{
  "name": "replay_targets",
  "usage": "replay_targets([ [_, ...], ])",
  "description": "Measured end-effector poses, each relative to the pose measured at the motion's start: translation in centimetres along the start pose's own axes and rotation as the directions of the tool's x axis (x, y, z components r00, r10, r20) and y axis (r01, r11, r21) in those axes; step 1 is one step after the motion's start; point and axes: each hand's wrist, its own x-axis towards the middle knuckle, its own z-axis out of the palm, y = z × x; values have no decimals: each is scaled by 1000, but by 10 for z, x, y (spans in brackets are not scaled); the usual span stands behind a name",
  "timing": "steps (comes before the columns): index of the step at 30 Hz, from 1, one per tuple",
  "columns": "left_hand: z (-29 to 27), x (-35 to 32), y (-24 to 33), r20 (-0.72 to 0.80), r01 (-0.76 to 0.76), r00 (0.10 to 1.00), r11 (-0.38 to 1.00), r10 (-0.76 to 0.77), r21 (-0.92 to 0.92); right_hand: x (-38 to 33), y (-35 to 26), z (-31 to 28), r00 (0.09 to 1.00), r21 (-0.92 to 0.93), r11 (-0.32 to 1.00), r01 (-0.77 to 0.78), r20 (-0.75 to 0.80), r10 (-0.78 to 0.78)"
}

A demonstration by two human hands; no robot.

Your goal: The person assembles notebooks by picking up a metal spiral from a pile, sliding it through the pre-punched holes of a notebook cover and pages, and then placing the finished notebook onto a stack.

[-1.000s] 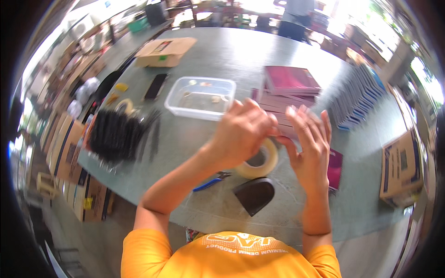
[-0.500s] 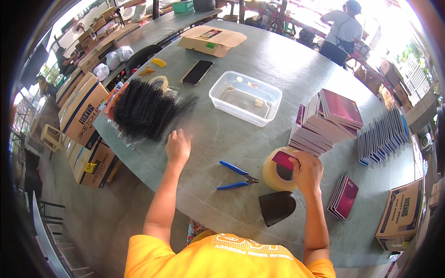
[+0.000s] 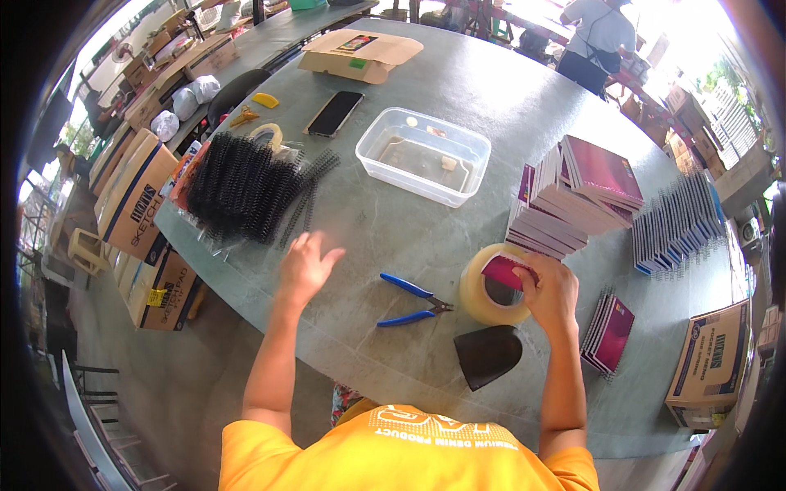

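My right hand (image 3: 553, 288) is closed around a small maroon-covered notebook (image 3: 504, 271), held over a roll of clear tape (image 3: 473, 304). My left hand (image 3: 304, 267) is slightly blurred, its thumb stretched away from the fingers, with nothing seen in it. It is just on the near side of a pile of black spiral binding coils (image 3: 246, 192). Several loose coils (image 3: 304, 204) lie along the pile's right side. Blue-handled cutting pliers (image 3: 409, 286) rest between my hands with their jaws toward the tape. Below the roll sits a dark, round-ended flat piece (image 3: 488, 358).
Stacked maroon notebooks (image 3: 565, 200) stand beyond my right hand. Spiral-bound notebooks (image 3: 675, 225) and a smaller bound group (image 3: 607, 334) are at the right. A clear plastic tub (image 3: 422, 184), a phone (image 3: 335, 114) and an opened carton (image 3: 360, 61) occupy the far side. Another person (image 3: 596, 41) stands beyond the table.
My left hand's thumb has spread away from its fingers. My right hand keeps the notebook over the tape roll. The whole view has shifted slightly.
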Motion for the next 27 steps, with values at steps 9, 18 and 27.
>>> replay_targets([
  [9, 21, 42, 86, 335, 134, 916, 616, 222, -776, -5, -4, -5, 994, 25, 997, -78, 74, 76],
  [18, 6, 35, 108, 199, 48, 808, 275, 554, -960, 1, -1, 0, 999, 55, 998, -24, 36, 22],
  [27, 37, 31, 98, 1, -662, 709, 666, 705, -343, 5, -12, -1, 996, 110, 993, -36, 80, 27],
])
